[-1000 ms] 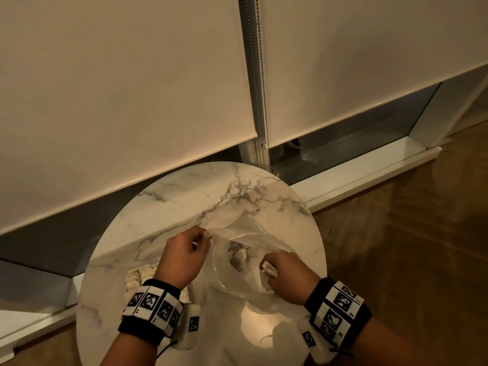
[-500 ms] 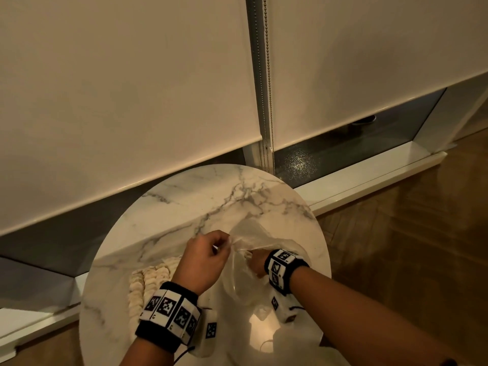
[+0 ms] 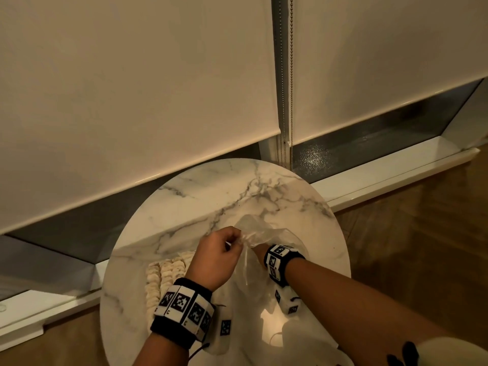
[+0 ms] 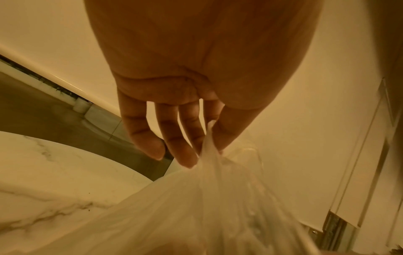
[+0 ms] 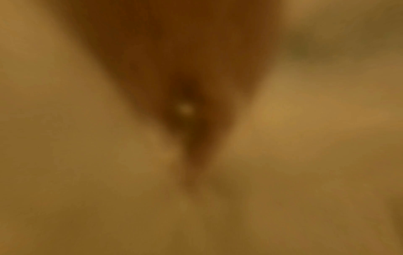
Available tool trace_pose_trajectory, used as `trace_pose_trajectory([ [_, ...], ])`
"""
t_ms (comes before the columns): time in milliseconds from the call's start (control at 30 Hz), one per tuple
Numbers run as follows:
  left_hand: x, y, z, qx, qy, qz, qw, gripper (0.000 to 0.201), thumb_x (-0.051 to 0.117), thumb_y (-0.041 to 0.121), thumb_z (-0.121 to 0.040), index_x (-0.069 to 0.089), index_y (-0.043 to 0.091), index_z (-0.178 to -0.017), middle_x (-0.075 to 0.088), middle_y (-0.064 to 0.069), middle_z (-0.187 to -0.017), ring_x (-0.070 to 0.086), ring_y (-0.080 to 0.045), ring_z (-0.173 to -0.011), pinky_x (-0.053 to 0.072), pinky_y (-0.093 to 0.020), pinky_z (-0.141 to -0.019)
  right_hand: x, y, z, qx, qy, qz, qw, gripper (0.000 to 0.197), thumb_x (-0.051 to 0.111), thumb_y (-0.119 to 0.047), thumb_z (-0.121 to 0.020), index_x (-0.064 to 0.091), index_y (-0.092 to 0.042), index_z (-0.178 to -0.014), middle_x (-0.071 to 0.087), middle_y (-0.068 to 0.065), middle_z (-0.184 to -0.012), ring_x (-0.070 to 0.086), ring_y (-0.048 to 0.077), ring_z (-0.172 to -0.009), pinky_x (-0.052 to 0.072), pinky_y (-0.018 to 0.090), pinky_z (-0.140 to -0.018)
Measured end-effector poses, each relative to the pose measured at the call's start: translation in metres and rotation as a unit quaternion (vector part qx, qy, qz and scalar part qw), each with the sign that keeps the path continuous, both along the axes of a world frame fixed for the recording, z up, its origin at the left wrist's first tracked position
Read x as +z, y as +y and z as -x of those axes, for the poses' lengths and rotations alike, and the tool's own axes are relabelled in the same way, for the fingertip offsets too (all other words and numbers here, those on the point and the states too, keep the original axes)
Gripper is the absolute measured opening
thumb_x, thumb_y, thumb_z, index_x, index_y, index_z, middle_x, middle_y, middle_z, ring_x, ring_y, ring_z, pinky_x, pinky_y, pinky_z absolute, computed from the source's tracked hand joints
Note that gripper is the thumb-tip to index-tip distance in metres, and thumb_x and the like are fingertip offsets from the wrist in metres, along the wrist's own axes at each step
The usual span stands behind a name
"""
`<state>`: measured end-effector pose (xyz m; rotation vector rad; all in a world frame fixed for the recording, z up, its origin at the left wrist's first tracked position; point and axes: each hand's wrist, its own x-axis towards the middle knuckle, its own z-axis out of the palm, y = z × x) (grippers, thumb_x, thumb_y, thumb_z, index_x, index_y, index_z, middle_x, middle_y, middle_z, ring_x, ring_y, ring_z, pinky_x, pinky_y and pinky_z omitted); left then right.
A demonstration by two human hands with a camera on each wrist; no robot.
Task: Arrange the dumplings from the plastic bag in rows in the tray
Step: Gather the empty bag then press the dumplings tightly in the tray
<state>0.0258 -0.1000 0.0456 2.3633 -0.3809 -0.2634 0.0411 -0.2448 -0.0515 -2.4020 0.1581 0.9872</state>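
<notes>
A clear plastic bag point(image 3: 257, 235) point(image 4: 196, 215) stands on the round marble table point(image 3: 211, 196). My left hand point(image 3: 232, 241) point(image 4: 209, 138) pinches the bag's rim between thumb and fingers and holds it up. My right hand point(image 3: 260, 253) is plunged inside the bag up to the wrist band; its fingers are hidden there. The right wrist view is a brown blur and shows nothing clear. Pale dumplings point(image 3: 165, 273) lie in rows left of my left wrist; the tray under them cannot be made out.
The table's back edge sits close to a window sill point(image 3: 383, 178) and lowered roller blinds point(image 3: 132, 88). A bead chain point(image 3: 291, 75) hangs behind the table. Wooden floor point(image 3: 422, 247) lies to the right.
My right hand let go of the bag's near edge and went down into the bag. My left hand lifted the rim and moved slightly right. The view shifted, showing more dumpling rows.
</notes>
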Motion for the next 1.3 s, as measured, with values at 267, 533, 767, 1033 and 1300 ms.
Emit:
trace_pose_trajectory([
  [267,0.005,0.001,-0.002,-0.008,0.000,0.014,1.000,0.021,0.064,0.023,-0.094,0.067,0.036,-0.079,0.067,0.022,-0.074,0.061,-0.011,-0.064,0.043,-0.013,-0.056,0.053,0.004,0.016,0.013,-0.013,-0.046,0.999,0.049,0.032,-0.021,-0.107,0.022,-0.010,-0.154,0.021,0.009,-0.161,0.022,0.028,-0.148,0.018,0.034,-0.117],
  [533,-0.001,0.007,-0.007,0.010,-0.005,-0.005,1.000,0.016,0.062,0.021,-0.095,0.070,0.031,-0.084,0.068,0.017,-0.073,0.059,-0.004,-0.059,0.038,-0.008,-0.053,0.033,0.018,0.014,0.008,-0.093,-0.071,0.993,0.042,0.045,-0.033,-0.103,0.048,-0.013,-0.141,0.049,0.009,-0.144,0.050,0.027,-0.125,0.040,0.033,-0.099],
  [767,-0.008,0.014,-0.012,0.032,-0.025,-0.007,0.999,0.021,0.061,0.019,-0.094,0.066,0.028,-0.076,0.062,0.006,-0.060,0.051,-0.005,-0.051,0.035,-0.012,-0.049,0.036,0.007,0.040,-0.059,-0.137,-0.146,0.978,0.028,0.051,-0.005,-0.088,0.067,-0.012,-0.109,0.066,0.011,-0.116,0.061,0.028,-0.110,0.041,0.020,-0.085],
  [1033,-0.014,0.020,-0.017,0.039,-0.039,-0.038,0.998,0.021,0.060,0.019,-0.093,0.063,0.022,-0.072,0.057,0.006,-0.055,0.051,-0.009,-0.052,0.036,-0.019,-0.051,0.054,-0.027,0.085,-0.014,-0.187,-0.182,0.965,0.040,0.045,0.000,-0.074,0.064,-0.032,-0.087,0.062,-0.003,-0.103,0.059,0.022,-0.102,0.045,0.030,-0.083],
  [1300,-0.015,0.043,-0.017,0.063,-0.042,-0.062,0.995,0.022,0.063,0.017,-0.091,0.061,0.012,-0.069,0.056,-0.003,-0.055,0.051,-0.021,-0.054,0.040,-0.032,-0.054,0.062,-0.054,0.106,-0.167,-0.156,-0.256,0.939,0.030,0.046,0.012,-0.073,0.060,0.012,-0.100,0.060,0.027,-0.102,0.064,0.035,-0.083,0.056,0.036,-0.059],
])
